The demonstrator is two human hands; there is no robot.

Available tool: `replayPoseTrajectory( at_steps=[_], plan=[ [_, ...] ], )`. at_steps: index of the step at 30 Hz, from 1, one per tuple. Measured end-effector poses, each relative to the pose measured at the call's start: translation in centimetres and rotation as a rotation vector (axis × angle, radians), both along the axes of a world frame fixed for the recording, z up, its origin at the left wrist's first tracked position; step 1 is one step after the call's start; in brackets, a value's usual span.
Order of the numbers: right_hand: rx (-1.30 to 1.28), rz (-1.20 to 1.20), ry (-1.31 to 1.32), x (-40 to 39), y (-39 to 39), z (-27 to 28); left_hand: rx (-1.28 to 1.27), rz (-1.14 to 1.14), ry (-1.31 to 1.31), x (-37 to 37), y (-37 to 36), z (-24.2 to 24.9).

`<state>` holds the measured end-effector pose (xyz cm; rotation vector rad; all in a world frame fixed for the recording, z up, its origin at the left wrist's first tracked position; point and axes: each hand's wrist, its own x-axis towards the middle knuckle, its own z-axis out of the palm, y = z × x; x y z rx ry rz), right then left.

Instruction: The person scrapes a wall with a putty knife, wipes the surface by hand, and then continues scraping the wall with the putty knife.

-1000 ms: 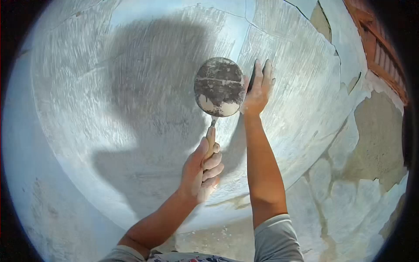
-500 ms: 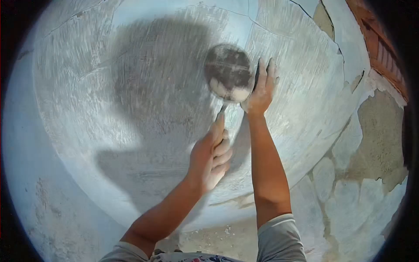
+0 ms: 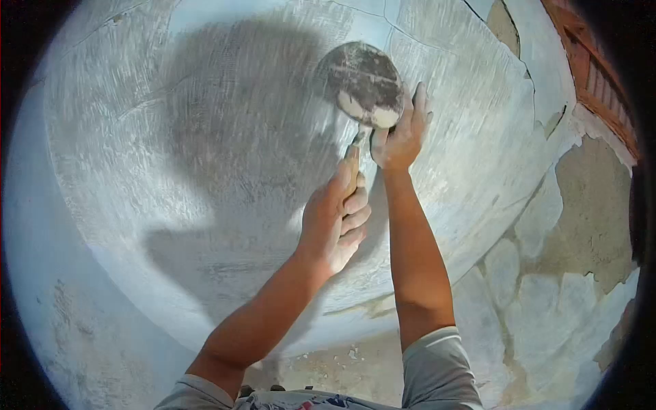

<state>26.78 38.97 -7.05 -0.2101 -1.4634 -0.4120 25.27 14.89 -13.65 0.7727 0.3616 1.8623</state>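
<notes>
My left hand (image 3: 337, 222) is wrapped round the wooden handle of a tool (image 3: 351, 167) with a short metal neck. Its tip reaches up to the lower edge of a dark round dish (image 3: 365, 85), and the tool's blade is hidden. Pale, plaster-like patches mark the dish's face. On the dish's right side, my right hand (image 3: 403, 137) grips the rim, thumb below and fingers reaching up along the edge. Both hands are dusty. Behind them is a large curved, scratched plaster surface (image 3: 260, 205), close to the dish.
Cracks run across the upper part of the curved surface. At right, the wall (image 3: 591, 205) has lost some plaster, and reddish-brown wooden boards (image 3: 598, 75) show at the upper right. A broad shadow of my head and arms falls on the plaster left of my hands.
Both hands have moved upward over the plaster, with the round dish and the tool. The dish is tilted differently, and more of the wooden handle shows.
</notes>
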Motion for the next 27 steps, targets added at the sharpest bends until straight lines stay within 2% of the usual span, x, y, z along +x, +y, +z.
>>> replayPoseTrajectory(
  at_steps=[2, 6, 9, 13, 18, 21, 25, 27],
  plan=[
    [0.002, 0.009, 0.001, -0.1, 0.0, 0.1, -0.029, 0.016, 0.03, 0.1, 0.1, 0.4],
    [-0.013, 0.013, -0.006, 0.0, -0.2, 0.0, -0.038, -0.017, -0.029, 1.0, -1.8, -4.4],
    [-0.042, -0.01, -0.018, 0.1, 0.1, 0.1, -0.069, 0.021, -0.004, 0.7, -1.4, -3.6],
    [-0.012, 0.027, -0.022, 0.0, 0.2, 0.1, -0.028, 0.018, 0.01, 0.8, 0.1, 0.3],
    [-0.074, 0.001, -0.021, 0.1, 0.3, 0.1, -0.127, 0.064, 0.015, 1.7, -2.3, -3.3],
    [-0.055, -0.02, -0.007, 0.1, -0.1, 0.2, -0.125, 0.048, 0.008, 1.4, -1.9, -2.3],
    [0.028, 0.043, 0.015, -0.2, 0.3, 0.1, -0.049, 0.027, -0.021, 1.4, -0.4, 1.6],
    [0.008, 0.035, -0.012, 0.1, 0.3, -0.1, -0.052, 0.019, -0.004, 1.5, -0.2, 0.0]
  ],
)
